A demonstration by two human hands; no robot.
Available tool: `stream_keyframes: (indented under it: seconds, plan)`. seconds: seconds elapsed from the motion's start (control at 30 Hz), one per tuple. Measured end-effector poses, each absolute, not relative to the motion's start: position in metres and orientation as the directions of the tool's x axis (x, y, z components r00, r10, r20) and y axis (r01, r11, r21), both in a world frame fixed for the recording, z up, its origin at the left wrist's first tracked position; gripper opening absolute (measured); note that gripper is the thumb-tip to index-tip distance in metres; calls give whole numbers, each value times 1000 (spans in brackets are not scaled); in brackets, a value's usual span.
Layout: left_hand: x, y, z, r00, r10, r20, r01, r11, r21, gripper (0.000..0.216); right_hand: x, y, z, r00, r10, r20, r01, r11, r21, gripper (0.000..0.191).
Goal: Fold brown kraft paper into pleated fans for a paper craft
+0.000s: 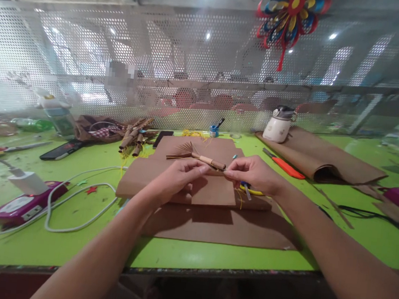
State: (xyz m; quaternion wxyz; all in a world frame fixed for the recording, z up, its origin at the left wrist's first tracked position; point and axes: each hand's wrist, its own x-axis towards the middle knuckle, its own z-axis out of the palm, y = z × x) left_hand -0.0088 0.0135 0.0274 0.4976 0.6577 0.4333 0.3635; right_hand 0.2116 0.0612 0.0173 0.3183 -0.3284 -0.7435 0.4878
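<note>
My left hand [177, 178] and my right hand [253, 173] both pinch a small rolled brown paper stick [207, 160] over the middle of the table. One end of the roll is cut into a fringe [181, 151] that fans out to the left. My left fingers close on the roll near its middle. My right fingers close on its right end. Below the hands lie stacked brown paper sheets [214, 216]. Yellow-handled scissors [250, 190] lie on the sheets just under my right hand.
A green table [71, 231] carries several finished rolls [135, 138], a black phone [61, 150], a pink device [27, 203] with white cable [75, 198], an orange cutter [286, 166], folded brown paper [325, 159], a white jug [278, 124] and a perforated metal screen [193, 64] behind.
</note>
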Motion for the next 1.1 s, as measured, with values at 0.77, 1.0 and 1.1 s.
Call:
stream_keyframes:
  seconds: [0.77, 1.0, 1.1]
  plan:
    - [-7, 18, 24, 310, 935, 174, 249, -257, 934, 21, 212, 63, 15, -600, 791, 117, 167, 266, -949, 21]
    - [-3, 17, 25, 251, 956, 151, 256, -216, 942, 19, 212, 60, 17, -605, 783, 148, 167, 306, -937, 13]
    - [-3, 17, 27, 265, 949, 173, 250, -241, 938, 20, 211, 59, 18, -598, 786, 156, 164, 311, -936, 11]
